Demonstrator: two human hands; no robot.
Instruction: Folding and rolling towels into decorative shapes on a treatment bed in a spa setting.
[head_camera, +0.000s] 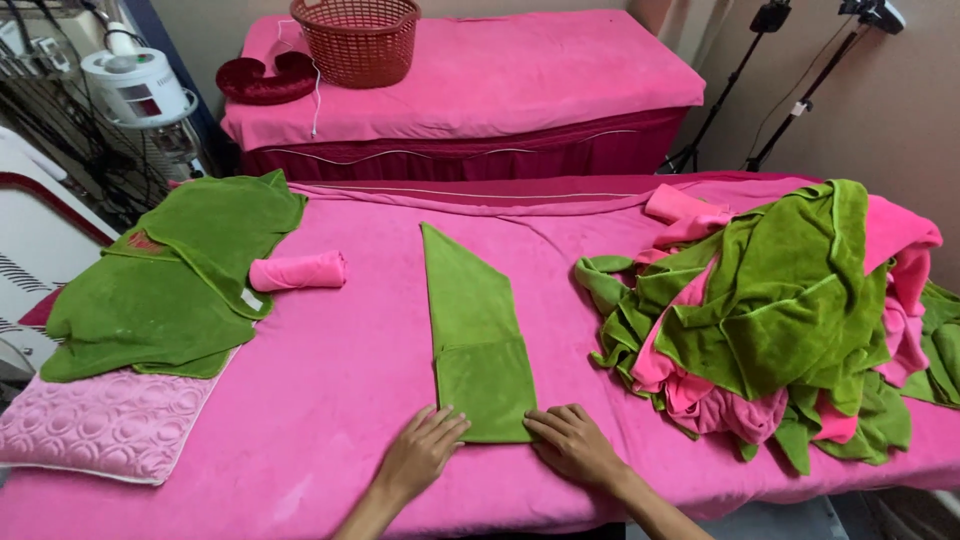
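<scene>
Pink bed (330, 380) under both hands: left hand (420, 450) and right hand (572, 445) lie flat, fingers spread, holding nothing, pressing the folded green towel (478, 345) between them.

One small display, no packages or signs

We find a single screen: a little dark rectangular panel (146, 104) on the front of the white round-topped machine (137, 86) standing off the bed's far left corner (too small for us to read anything), with nothing else labelled or wrapped on the pink bed cover (340, 380).
</scene>
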